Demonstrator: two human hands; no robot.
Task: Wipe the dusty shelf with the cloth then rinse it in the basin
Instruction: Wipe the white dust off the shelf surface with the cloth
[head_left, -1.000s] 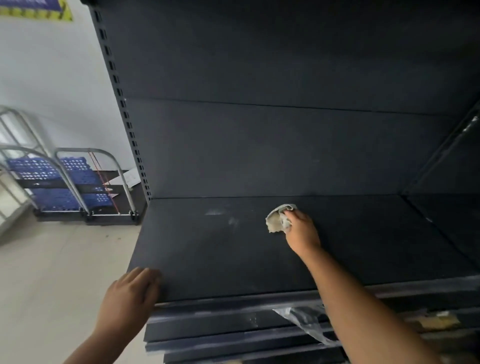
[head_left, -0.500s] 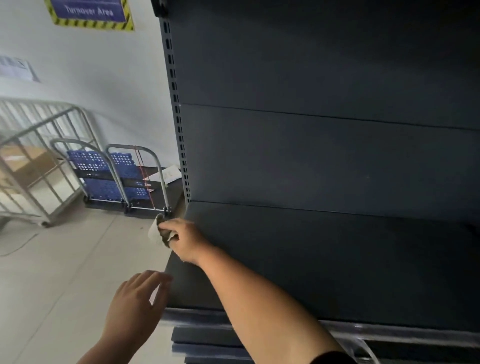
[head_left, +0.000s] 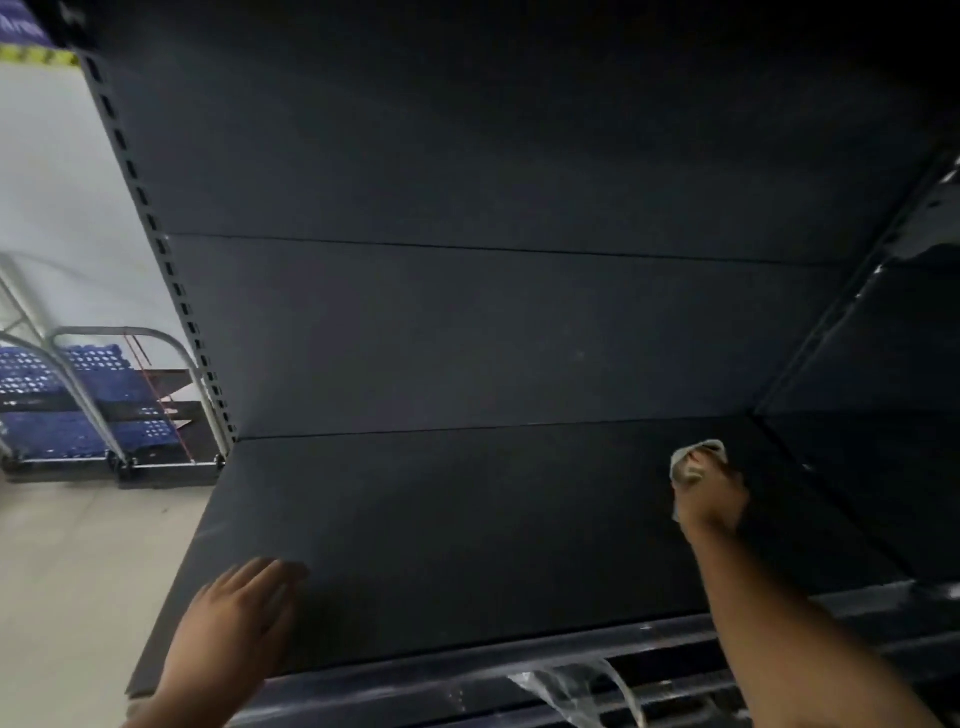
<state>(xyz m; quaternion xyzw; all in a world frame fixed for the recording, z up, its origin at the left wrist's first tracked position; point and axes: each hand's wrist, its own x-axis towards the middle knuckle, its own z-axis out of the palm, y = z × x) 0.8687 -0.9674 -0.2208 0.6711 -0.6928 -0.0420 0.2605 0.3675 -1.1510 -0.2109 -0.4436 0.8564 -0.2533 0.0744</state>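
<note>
My right hand (head_left: 710, 501) has its fingers bunched tight around the cloth (head_left: 693, 460), pressed on the shelf (head_left: 467, 530) near its back right corner, my left hand (head_left: 236, 621) flat and empty at the front edge, and I could miss dust in that corner.

The shelf (head_left: 467, 519) filled the middle of the frame. The right hand (head_left: 709, 499) pressed the cloth (head_left: 693, 460) on it at centre right; the left hand (head_left: 234, 618) lay flat at its lower-left front edge. Carts (head_left: 88, 405) stood on the floor at far left.
</note>
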